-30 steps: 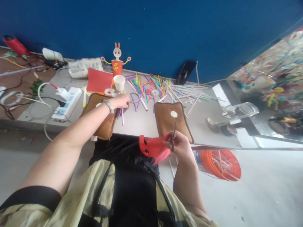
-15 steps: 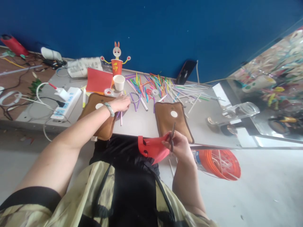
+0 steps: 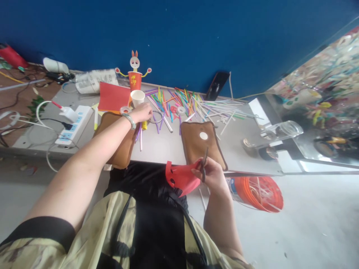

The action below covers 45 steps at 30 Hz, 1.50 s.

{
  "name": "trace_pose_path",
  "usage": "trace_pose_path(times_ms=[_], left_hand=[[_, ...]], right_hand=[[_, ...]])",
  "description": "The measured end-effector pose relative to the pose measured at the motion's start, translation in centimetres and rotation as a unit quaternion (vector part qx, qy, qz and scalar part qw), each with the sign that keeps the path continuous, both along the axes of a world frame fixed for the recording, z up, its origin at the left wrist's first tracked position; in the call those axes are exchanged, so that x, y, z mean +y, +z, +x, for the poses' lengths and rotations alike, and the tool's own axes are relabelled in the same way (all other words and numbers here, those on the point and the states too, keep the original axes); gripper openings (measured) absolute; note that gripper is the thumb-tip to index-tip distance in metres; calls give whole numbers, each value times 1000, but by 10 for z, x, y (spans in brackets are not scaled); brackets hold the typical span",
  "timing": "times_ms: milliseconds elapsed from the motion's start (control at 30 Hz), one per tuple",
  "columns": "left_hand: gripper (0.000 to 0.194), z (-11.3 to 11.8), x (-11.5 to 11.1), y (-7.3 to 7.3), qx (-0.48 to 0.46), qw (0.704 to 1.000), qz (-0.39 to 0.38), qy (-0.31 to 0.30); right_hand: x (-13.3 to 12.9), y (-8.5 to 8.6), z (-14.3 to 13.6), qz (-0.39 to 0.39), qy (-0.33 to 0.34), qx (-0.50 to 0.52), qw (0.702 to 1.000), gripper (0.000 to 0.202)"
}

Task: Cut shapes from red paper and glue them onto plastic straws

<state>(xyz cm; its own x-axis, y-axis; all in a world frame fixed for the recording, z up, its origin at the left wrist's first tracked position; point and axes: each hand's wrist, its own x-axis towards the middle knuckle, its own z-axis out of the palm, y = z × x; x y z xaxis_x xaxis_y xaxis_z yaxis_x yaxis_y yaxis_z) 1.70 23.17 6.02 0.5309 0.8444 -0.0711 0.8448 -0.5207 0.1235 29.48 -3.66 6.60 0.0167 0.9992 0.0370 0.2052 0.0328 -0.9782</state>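
Note:
My left hand (image 3: 142,113) is closed just below the white paper cup (image 3: 137,98); whatever its fingers hold is hidden. Right beneath it a yellow object (image 3: 144,125) lies among purple and pink straws. My right hand (image 3: 211,171) grips dark scissors (image 3: 204,166), pointed upward, together with red paper (image 3: 183,178) that has dark cut-out holes and hangs below the table's front edge. Behind the white cup a red cup (image 3: 135,81) stands with a rabbit head and two arms on it.
Brown cushions (image 3: 199,140) lie left and right on the table (image 3: 159,147). Coloured straws (image 3: 179,99) are spread along the back. A power strip (image 3: 74,125) is at left, a clear bottle (image 3: 280,130) at right, and an orange bucket (image 3: 262,192) below the edge.
My left hand has moved up a little toward the white cup, and the yellow object now shows below it. The whole view has shifted slightly; my right hand still holds the scissors and paper.

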Motion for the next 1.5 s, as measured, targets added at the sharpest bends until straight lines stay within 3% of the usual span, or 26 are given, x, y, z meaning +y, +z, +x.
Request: trace_pose_path(times_ms=[167, 333, 667, 1500], left_hand=[[16, -2, -10, 4, 37, 995, -61, -63], [15, -6, -29, -1, 63, 989, -14, -130], [28, -2, -51, -2, 108, 986, 32, -123], [23, -10, -45, -12, 45, 992, 58, -102]], right_hand=[[-1, 1, 2, 0, -3, -9, 1000, 33], [5, 3, -4, -10, 6, -3, 1000, 36], [9, 2, -10, -7, 23, 4, 1000, 31], [4, -8, -4, -16, 11, 3, 1000, 31]])
